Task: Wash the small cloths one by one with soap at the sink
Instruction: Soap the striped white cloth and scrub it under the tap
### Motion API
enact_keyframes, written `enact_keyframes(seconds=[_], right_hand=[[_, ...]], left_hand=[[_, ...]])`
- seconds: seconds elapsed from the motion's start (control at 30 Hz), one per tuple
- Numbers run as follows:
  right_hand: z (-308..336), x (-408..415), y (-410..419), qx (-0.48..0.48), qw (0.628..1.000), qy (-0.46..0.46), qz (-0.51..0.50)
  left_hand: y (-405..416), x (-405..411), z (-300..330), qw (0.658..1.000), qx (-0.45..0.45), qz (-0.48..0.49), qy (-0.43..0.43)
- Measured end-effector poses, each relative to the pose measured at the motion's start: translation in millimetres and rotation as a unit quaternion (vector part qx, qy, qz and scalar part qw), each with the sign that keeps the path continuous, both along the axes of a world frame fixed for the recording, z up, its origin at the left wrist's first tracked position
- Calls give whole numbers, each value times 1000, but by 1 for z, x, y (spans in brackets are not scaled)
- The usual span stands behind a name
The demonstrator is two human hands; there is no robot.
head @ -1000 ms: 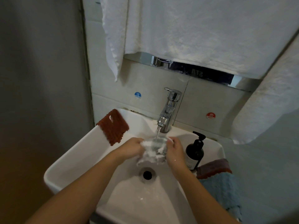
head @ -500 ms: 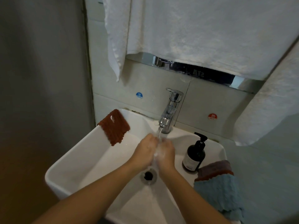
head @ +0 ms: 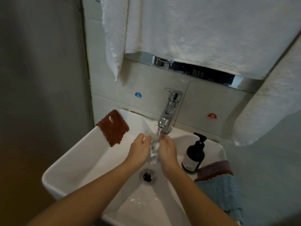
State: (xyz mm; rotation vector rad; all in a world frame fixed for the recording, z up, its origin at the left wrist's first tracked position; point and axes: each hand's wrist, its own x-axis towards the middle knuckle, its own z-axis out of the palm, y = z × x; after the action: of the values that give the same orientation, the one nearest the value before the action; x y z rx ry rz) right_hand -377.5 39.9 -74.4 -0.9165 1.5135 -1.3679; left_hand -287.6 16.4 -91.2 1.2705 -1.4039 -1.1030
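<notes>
A: Scrubbing under the tap (head: 169,110) now; left hand (head: 140,150) and right hand (head: 167,150) pressing together around a small pale cloth (head: 154,148), bunched and sudsy between the palms; fingers of both curling round it, so gripping the cloth on both sides.

B: Running water (head: 158,133) landing right on the bundle; risking splash over the sink (head: 70,162) rim if lifting any higher toward the spout.

A: Probably rinsing the soap off too soon as well; holding it straight under the stream instead of working the lather in first.

B: Watching the drain (head: 147,176) too; sitting open just below the hands; slipping out of a soapy grip and dropping onto it, maybe blocking it.

A: Brown cloth (head: 113,127) draping over the back left rim; blue cloth (head: 223,196) and a darker one (head: 215,169) hanging off the right edge; possibly sliding to the floor if nudged by an elbow.

B: Soap bottle (head: 194,156) standing just beside the right wrist; tipping over on a wide pull back.
</notes>
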Motion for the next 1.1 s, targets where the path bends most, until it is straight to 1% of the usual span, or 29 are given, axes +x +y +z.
enact_keyframes(seconds=[0.07, 0.13, 0.17, 0.23, 0.27, 0.3, 0.37, 0.4, 0.43, 0.47, 0.53, 0.57, 0.6, 0.67, 0.7, 0.73, 0.77, 0.8, 0.83, 0.87, 0.9, 0.93, 1.0, 1.03, 1.07, 1.1], right_hand=[[1, -4, -6, 17, 999, -19, -37], [-7, 2, -1, 40, 998, -40, -28], [-11, 7, 4, 35, 999, -6, -13], [-18, 15, 11, 26, 992, 118, 37], [-20, 16, 11, 9, 986, 158, 43], [-21, 15, 7, -1, 986, 166, 31], [-18, 9, -3, -3, 993, 114, -25], [-17, 6, -7, -2, 995, 91, -51], [-18, 7, -7, 3, 995, 81, -54], [-19, 9, -5, 11, 996, 79, -35], [-13, 13, 3, 25, 997, 63, 34], [-9, 13, 6, 29, 996, 62, 56], [-8, 9, 1, 23, 996, 66, 51], [-9, -1, -8, -5, 998, 63, -23], [-10, -2, -11, -7, 996, 71, -53], [-12, -1, -10, -1, 994, 93, -60], [-15, 2, -6, 5, 993, 114, -35], [-18, 4, -3, 0, 993, 116, 12], [-17, 6, 2, -11, 993, 96, 62], [-11, 6, 5, -21, 992, 78, 97], [-6, 4, 6, -36, 992, 76, 98], [-6, 1, 2, -44, 993, 89, 66], [-10, -4, -1, -37, 986, 164, -9], [-12, -4, -1, -25, 979, 201, -7], [-16, -3, 1, -10, 969, 245, 29], [-21, -2, 1, 16, 948, 304, 88]], left_hand=[[3, -2, 4, 999, 14, -25, 37], [-1, -3, 5, 999, 31, -4, 40], [-5, -2, 4, 999, 37, 16, 32], [-10, 0, 2, 998, 34, 43, 19], [-10, 1, 1, 999, 22, 39, 18], [-7, 0, 1, 999, 3, 22, 23], [3, -4, 1, 998, -36, -32, 31], [7, -6, 2, 997, -45, -48, 26], [7, -7, 2, 997, -50, -48, 23], [4, -6, -1, 998, -53, -34, 21], [-3, -2, -3, 998, -52, 4, 36], [-5, -1, -3, 998, -50, 4, 43], [-3, -1, -4, 998, -46, -15, 45], [9, -8, -2, 994, -36, -83, 55], [14, -12, -1, 993, -41, -99, 55], [15, -14, 0, 993, -50, -89, 50], [12, -13, 1, 995, -62, -57, 45], [8, -9, 1, 996, -72, -12, 45], [4, -5, 3, 996, -73, 22, 54], [2, -2, 4, 995, -72, 32, 63], [3, -1, 5, 995, -70, 12, 67], [8, -2, 6, 995, -67, -24, 64], [17, -8, 5, 993, -70, -73, 56], [18, -9, 4, 993, -79, -68, 53], [15, -7, 4, 993, -91, -44, 53], [9, -4, 4, 993, -102, -11, 55]])
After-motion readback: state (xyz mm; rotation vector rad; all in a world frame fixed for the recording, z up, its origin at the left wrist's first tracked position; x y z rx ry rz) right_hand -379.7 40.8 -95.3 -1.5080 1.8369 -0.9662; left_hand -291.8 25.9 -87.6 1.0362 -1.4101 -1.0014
